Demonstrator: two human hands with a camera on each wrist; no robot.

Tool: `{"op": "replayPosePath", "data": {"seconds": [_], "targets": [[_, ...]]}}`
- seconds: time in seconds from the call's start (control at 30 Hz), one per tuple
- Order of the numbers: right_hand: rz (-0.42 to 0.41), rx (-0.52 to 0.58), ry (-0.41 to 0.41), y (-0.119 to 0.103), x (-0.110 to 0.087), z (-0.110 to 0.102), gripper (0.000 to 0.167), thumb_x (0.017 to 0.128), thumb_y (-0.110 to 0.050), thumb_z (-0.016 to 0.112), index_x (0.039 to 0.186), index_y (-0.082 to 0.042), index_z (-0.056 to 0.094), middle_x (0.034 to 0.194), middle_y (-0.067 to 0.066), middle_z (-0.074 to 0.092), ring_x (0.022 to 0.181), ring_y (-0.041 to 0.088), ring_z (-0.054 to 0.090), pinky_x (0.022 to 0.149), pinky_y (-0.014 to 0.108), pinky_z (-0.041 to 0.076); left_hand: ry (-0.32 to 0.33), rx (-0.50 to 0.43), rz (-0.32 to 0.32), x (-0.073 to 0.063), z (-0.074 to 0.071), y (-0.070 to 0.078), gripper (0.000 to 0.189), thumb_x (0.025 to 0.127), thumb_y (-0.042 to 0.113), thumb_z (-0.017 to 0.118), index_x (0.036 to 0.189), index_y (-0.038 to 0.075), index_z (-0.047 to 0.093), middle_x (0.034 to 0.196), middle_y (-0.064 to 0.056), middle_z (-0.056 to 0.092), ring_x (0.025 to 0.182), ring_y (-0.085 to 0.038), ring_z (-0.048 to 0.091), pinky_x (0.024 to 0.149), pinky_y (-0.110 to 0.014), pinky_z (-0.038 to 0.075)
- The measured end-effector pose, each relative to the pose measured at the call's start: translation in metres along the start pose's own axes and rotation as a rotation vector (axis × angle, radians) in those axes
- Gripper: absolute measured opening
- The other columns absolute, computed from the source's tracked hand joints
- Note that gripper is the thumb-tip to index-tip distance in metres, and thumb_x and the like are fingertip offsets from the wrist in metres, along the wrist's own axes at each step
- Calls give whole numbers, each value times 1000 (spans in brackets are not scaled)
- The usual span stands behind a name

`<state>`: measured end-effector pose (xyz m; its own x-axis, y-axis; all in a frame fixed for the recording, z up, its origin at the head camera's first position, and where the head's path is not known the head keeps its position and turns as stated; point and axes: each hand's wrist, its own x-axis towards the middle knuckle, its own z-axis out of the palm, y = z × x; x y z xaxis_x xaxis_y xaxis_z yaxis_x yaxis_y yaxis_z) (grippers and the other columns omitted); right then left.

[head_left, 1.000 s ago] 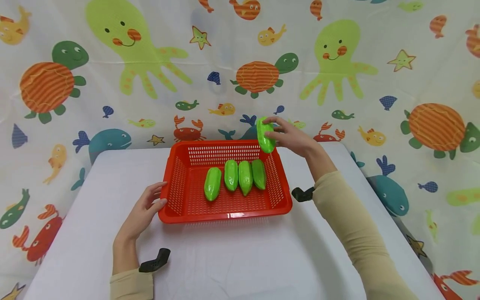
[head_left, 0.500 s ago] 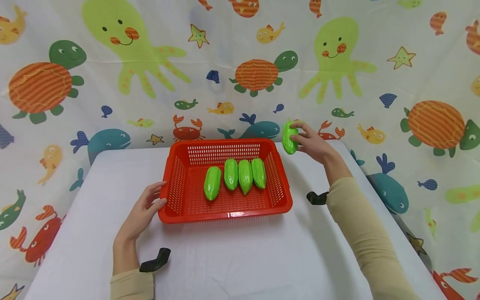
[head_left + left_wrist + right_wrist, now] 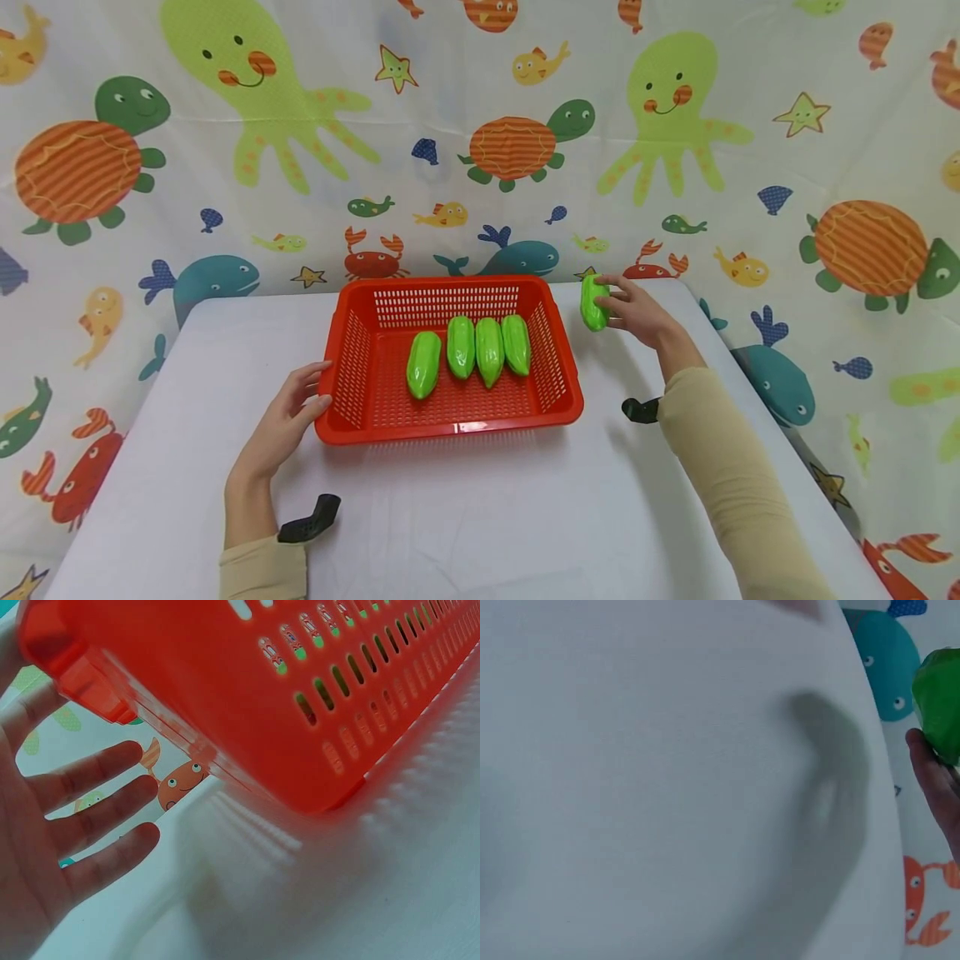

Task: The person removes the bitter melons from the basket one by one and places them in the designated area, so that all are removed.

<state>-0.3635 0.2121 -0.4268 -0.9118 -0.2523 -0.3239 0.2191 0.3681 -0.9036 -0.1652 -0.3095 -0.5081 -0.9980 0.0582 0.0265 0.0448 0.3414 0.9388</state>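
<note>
My right hand (image 3: 636, 315) holds a shiny bright-green toy cucumber (image 3: 592, 303) between thumb and fingers, off the right back corner of a red plastic basket (image 3: 420, 433). In the right wrist view the cucumber (image 3: 941, 701) shows at the right edge, over its shadow on the white table. Several like cucumbers (image 3: 490, 352) lie in the basket, most in a row on the right, one apart (image 3: 424, 365). My left hand (image 3: 281, 417) touches the basket's left rim. Seen in the left wrist view, its fingers (image 3: 105, 810) are straight and spread beside the basket wall (image 3: 247, 720).
The white table (image 3: 465, 517) runs back to a curtain (image 3: 465, 50) printed with sea animals. Dark wrist devices sit at the left wrist (image 3: 311, 521) and the right wrist (image 3: 641, 410).
My right hand has carried the cucumber from over the basket's right back corner out to the right, then lowered it toward the table. The left hand and the basket stay put.
</note>
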Motion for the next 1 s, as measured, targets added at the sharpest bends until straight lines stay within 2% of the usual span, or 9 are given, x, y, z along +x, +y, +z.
{"op": "replayPosePath", "data": {"seconds": [0.2, 0.4, 0.73, 1.0], "targets": [[1, -28, 14, 39, 15, -4, 61, 99, -34, 59, 152, -24, 30, 156, 17, 21, 131, 33, 37, 110, 47, 35, -2, -15, -5, 0, 0, 1, 56, 100, 30, 55, 150, 20, 32, 146, -9, 38, 130, -26, 36, 85, -20, 48], [25, -58, 25, 57, 21, -1, 61, 96, -31, 63, 150, -25, 34, 159, 15, 19, 138, 35, 27, 111, 52, 31, -3, -10, 8, 0, 1, 2, 56, 100, 29, 55, 150, 19, 32, 146, -10, 38, 129, -26, 36, 85, -20, 48], [49, -124, 35, 62, 26, 5, 55, 97, -26, 62, 147, -25, 40, 159, 14, 20, 142, 36, 21, 113, 54, 26, 1, 2, -1, -1, 2, 2, 57, 100, 29, 55, 151, 19, 31, 147, -10, 38, 130, -26, 36, 85, -19, 47], [66, -95, -9, 46, 15, 10, 56, 100, -19, 56, 151, -19, 36, 160, 17, 16, 143, 40, 17, 114, 58, 19, 4, 12, -9, -1, 2, 3, 58, 100, 31, 55, 152, 20, 30, 149, -12, 37, 131, -30, 35, 85, -19, 46]]}}
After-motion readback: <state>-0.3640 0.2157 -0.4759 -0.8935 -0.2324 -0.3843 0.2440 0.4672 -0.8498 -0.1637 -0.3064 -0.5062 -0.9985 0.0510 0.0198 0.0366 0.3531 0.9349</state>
